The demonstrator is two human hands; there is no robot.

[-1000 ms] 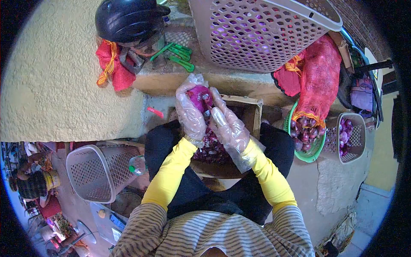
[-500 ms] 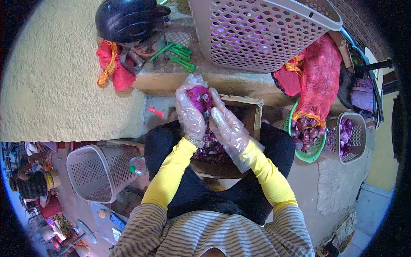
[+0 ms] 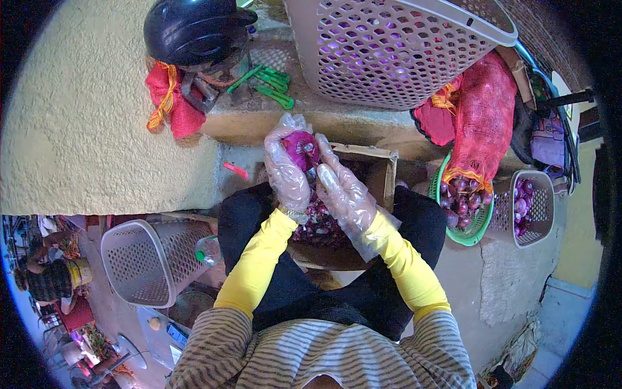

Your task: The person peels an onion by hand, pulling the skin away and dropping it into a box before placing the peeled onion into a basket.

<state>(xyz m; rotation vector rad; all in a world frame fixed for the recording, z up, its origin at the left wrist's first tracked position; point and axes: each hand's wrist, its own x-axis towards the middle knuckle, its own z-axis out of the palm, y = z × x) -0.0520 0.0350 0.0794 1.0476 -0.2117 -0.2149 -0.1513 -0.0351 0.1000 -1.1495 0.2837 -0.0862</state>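
Observation:
My left hand [image 3: 287,170], in a clear plastic glove, is wrapped around a red onion [image 3: 301,150]. My right hand [image 3: 345,191], gloved the same way, is closed beside the onion, its fingertips at the onion's right side. Whatever it grips is too small and hidden to make out. Below both hands, between my knees, red onion skins and pieces [image 3: 317,223] lie in a box [image 3: 391,175] with a worn rim.
A large perforated basket [image 3: 395,58] and a black helmet [image 3: 194,32] stand on the ledge. To the right, a red mesh sack [image 3: 483,117] spills onions into a green basket [image 3: 486,220], beside a smaller basket [image 3: 551,207]. A basket [image 3: 133,259] and bottle [image 3: 208,250] are left; another person [image 3: 55,282] sits beyond.
The onion has turned slightly in my left hand, and my right fingers have shifted a little beside it. Everything else looks the same.

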